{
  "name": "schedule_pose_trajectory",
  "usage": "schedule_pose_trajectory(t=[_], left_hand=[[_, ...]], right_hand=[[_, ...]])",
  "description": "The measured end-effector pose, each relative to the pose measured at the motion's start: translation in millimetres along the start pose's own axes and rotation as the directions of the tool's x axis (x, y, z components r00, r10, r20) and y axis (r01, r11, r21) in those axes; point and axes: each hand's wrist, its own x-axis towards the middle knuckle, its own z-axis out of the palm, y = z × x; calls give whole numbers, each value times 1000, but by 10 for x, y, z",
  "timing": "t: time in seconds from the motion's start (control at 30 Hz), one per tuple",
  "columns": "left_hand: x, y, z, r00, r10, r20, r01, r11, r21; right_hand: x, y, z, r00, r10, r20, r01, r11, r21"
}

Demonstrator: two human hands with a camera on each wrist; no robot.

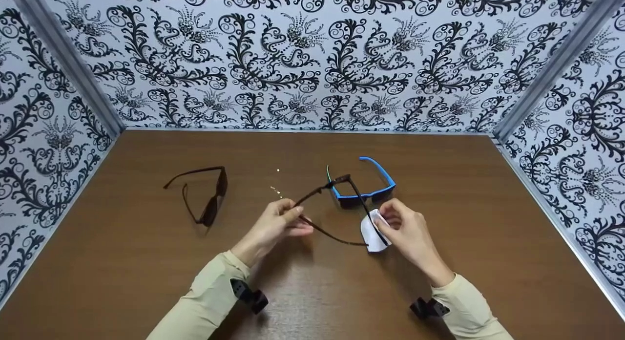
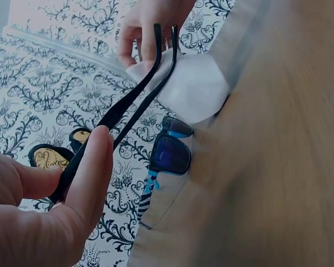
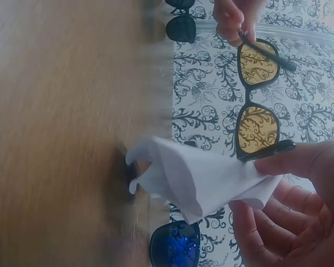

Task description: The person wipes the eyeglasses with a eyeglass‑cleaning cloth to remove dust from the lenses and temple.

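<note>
My left hand (image 1: 277,223) pinches dark-framed glasses with yellow lenses (image 3: 259,130) by one side of the frame, thumb against fingers. They are raised over the table, and both temples are unfolded and reach toward my right hand (image 1: 411,234). That hand pinches a white cloth (image 1: 372,232) between thumb and fingers. The cloth hangs down in loose folds in the right wrist view. One temple (image 1: 364,203) crosses in front of the cloth in the head view, its tip close to the right thumb.
Blue-framed sunglasses (image 1: 365,197) with dark lenses lie just beyond the raised glasses. Dark sunglasses (image 1: 215,203) rest on the left part of the brown table (image 1: 146,262). Small shiny bits (image 1: 276,189) lie near the middle. Patterned walls (image 1: 302,61) enclose the back and sides.
</note>
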Motion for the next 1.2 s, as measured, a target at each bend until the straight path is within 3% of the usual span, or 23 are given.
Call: schedule_pose_trajectory(t=[0.17, 0.33, 0.63, 1.0, 1.2], left_hand=[[-5, 25, -40, 999, 17, -50, -18, 1000, -13], [-16, 37, -56, 999, 12, -49, -12, 1000, -2], [-43, -26, 11, 997, -39, 73, 38, 999, 19], [-118, -73, 137, 970, -112, 214, 98, 992, 76], [-130, -99, 150, 960, -135, 245, 115, 989, 95]], right_hand=[[-29, -26, -18, 1000, 5, 14, -5, 1000, -15], [-18, -35, -26, 1000, 1, 21, -1, 1000, -5], [62, -39, -28, 1000, -1, 9, 1, 1000, 14], [129, -19, -32, 999, -7, -46, 8, 1000, 8], [134, -2, -32, 999, 0, -51, 1, 1000, 11]])
